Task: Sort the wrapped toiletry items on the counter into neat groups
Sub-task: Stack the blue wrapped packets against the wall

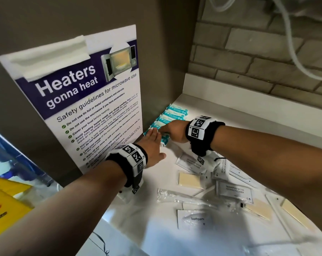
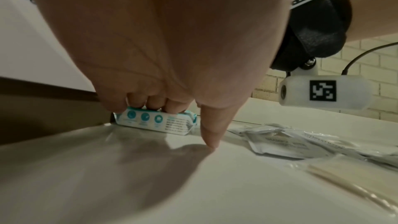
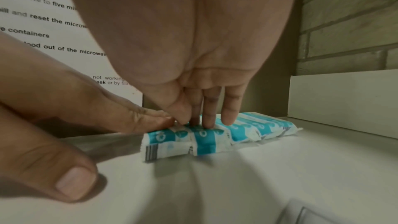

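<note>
**A:** What are the hands doing?

**B:** Both are at the far left corner of the counter (image 1: pixel 208 111), on the row of teal-and-white packets (image 3: pixel 217 135). The left hand (image 1: pixel 152 143) lies flat with fingers straight and together, their tips on the near end of the row and the thumb tip down on the counter. The right hand (image 1: pixel 173 131) reaches in from the right with fingers extended; the fingertips (image 3: pixel 207 123) press down on top of one of the nearer packets. Neither hand is wrapped around anything, as far as I can tell.

**A:** So which step is this?

**B:** I'd judge it to be tidying the first group: squaring the teal packets into a straight line along the wall under the microwave poster (image 1: pixel 93 100). They sit side by side, touching, running from near to far.

**A:** And the rest?

**B:** Still loose. To the near right lie shampoo sachets (image 1: pixel 234 191), a toothpaste sachet (image 1: pixel 195 218), pale soap bars in clear wrap (image 1: pixel 189 180) and a long clear-wrapped item (image 1: pixel 184 198), some overlapping.

**A:** What does the next move call for?

**B:** Probably lifting both hands off without dragging the light packets askew, then picking one kind from the near pile, say the shampoo sachets, and starting a second group apart from the teal row. Thin, slippery sachets will likely need a pinch at the edge.
</note>
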Tool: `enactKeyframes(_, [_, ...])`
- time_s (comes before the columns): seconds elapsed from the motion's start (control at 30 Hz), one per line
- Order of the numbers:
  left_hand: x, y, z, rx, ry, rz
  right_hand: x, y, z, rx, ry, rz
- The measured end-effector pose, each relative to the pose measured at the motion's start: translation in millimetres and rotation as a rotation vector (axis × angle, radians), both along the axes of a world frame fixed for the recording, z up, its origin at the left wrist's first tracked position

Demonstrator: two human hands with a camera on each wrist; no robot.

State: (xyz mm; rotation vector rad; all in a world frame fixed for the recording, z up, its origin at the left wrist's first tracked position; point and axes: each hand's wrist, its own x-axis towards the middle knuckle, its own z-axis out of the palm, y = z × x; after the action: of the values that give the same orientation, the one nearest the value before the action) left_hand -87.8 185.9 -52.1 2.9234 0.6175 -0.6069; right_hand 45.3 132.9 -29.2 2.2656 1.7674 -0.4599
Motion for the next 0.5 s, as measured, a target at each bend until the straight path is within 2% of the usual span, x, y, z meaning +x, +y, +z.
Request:
enactKeyframes(0.2, [3.8,8.6,-4.5,0.007,-0.01,-0.019,5.4,5.6,-2.1,0.062,0.028,-0.006])
enactKeyframes(0.4, [6.1,12.1,-0.4,-0.004,-0.064,-0.046,9.5,9.3,2.3,0.001,0.049,-0.022])
enactKeyframes(0.5, [6.7,11.3,4.8,-0.027,-0.103,-0.052,12.9,-6.0,13.0,0.065,0.075,-0.045])
